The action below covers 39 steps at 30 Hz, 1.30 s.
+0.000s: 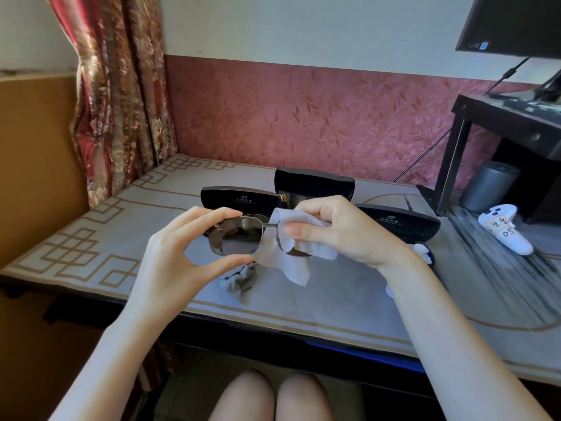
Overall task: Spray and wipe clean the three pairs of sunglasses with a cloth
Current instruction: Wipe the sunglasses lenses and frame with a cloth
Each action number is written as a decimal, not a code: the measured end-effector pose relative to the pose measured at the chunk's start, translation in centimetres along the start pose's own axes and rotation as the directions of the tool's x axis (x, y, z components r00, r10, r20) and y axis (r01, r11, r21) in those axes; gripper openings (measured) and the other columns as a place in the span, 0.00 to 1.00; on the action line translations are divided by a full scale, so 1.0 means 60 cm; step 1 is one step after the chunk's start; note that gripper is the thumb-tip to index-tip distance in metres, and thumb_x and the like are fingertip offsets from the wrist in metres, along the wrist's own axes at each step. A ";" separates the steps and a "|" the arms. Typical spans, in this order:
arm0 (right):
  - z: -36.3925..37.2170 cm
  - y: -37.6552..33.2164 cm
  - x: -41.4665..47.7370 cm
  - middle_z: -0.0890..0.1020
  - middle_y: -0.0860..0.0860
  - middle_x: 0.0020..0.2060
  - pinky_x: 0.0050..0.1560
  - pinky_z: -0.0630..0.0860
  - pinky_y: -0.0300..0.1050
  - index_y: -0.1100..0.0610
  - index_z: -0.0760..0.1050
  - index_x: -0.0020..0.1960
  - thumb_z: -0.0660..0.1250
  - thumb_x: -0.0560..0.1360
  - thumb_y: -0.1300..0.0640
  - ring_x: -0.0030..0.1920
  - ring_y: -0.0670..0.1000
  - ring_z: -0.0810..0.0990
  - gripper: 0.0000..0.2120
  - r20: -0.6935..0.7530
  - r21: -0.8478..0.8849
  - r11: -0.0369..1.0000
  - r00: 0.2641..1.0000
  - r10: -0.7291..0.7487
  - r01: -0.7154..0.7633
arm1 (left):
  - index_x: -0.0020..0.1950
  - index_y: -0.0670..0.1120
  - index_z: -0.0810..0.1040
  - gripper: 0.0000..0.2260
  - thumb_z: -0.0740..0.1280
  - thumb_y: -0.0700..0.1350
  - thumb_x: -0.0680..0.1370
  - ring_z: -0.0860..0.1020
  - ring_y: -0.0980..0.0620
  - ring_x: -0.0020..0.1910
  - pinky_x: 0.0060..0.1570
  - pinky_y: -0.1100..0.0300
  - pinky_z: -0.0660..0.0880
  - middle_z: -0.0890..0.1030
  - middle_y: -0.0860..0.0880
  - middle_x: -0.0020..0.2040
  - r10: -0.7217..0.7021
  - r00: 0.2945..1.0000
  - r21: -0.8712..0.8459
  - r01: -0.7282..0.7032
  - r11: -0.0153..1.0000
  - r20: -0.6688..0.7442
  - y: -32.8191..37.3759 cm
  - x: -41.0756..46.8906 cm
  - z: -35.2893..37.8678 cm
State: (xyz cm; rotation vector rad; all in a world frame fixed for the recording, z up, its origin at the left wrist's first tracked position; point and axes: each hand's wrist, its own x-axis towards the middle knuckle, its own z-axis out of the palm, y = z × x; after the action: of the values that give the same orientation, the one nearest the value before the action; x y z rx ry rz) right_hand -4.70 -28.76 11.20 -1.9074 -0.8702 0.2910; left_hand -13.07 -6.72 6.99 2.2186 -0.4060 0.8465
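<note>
We have one pair of sunglasses [238,235] held up in the air over the front half of the worktop [91,238], lenses facing us.

Left hand [179,253]: fingers [212,212] curled in a C. The forefinger sits on the top rim of the left lens and the thumb on the bottom rim, so it is a pinch on the frame edge only. The remaining fingers are tucked behind.

Right hand [340,229]: it grips the white cloth [291,259] folded over the other lens. The thumb is pressed flat on the near face of the cloth and the fingers are curled round the back. The loose corner of the cloth hangs below the frame. That lens is mostly covered, with only a dark sliver showing at the bottom.

On the worktop behind the hands there are three black cases: left case [239,199], middle case [312,180] further back, and right case [400,220]. We can't see whether there are glasses inside any of them.

A crumpled grey cloth [239,284] lies on the worktop just below the sunglasses. A small white item [423,252] is half hidden behind the right wrist, and we can't tell what it is.

Far right there is a white controller [504,229] and a grey cylinder [485,186] under a dark stand [461,147]. A monitor [513,22] is at top right and a curtain [121,86] at left.
</note>
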 end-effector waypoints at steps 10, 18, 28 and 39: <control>-0.019 -0.007 -0.021 0.75 0.41 0.26 0.32 0.67 0.28 0.53 0.77 0.33 0.75 0.70 0.62 0.29 0.39 0.72 0.11 0.156 -0.068 0.988 0.977 0.145 -0.136 | 0.59 0.53 0.79 0.23 0.72 0.59 0.66 0.76 0.64 0.52 0.56 0.75 0.67 0.79 0.60 0.51 0.006 1.000 -0.019 -0.005 1.000 0.021 -0.005 -0.005 0.004; 0.002 -0.016 -0.013 0.77 0.53 0.30 0.36 0.68 0.41 0.63 0.77 0.36 0.78 0.68 0.59 0.32 0.46 0.74 0.12 0.164 -0.137 0.981 0.973 0.161 -0.140 | 0.59 0.50 0.79 0.26 0.76 0.57 0.64 0.75 0.65 0.54 0.57 0.76 0.66 0.79 0.57 0.53 0.049 0.995 0.003 -0.049 0.999 0.084 0.001 0.000 0.008; 0.015 -0.019 -0.008 0.64 0.53 0.26 0.31 0.56 0.43 0.62 0.76 0.32 0.73 0.72 0.52 0.29 0.50 0.60 0.17 0.063 -0.107 0.992 0.996 0.067 -0.060 | 0.59 0.50 0.79 0.26 0.75 0.58 0.65 0.76 0.65 0.55 0.57 0.75 0.67 0.79 0.57 0.53 0.040 0.996 -0.023 -0.039 0.999 0.074 0.000 0.001 0.006; 0.009 -0.004 -0.009 0.75 0.43 0.29 0.35 0.65 0.33 0.55 0.76 0.35 0.66 0.79 0.56 0.31 0.41 0.70 0.14 -0.023 -0.104 0.994 1.000 0.008 -0.010 | 0.59 0.52 0.79 0.24 0.74 0.55 0.65 0.76 0.65 0.52 0.55 0.75 0.67 0.79 0.62 0.51 0.018 0.999 -0.033 -0.017 0.999 0.049 0.002 0.006 0.000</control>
State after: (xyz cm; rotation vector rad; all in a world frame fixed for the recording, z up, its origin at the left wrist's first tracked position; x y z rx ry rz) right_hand -5.51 -28.69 11.03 -2.0080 -0.8769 0.2324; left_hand -12.89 -6.83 7.29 2.2124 -0.4601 0.7908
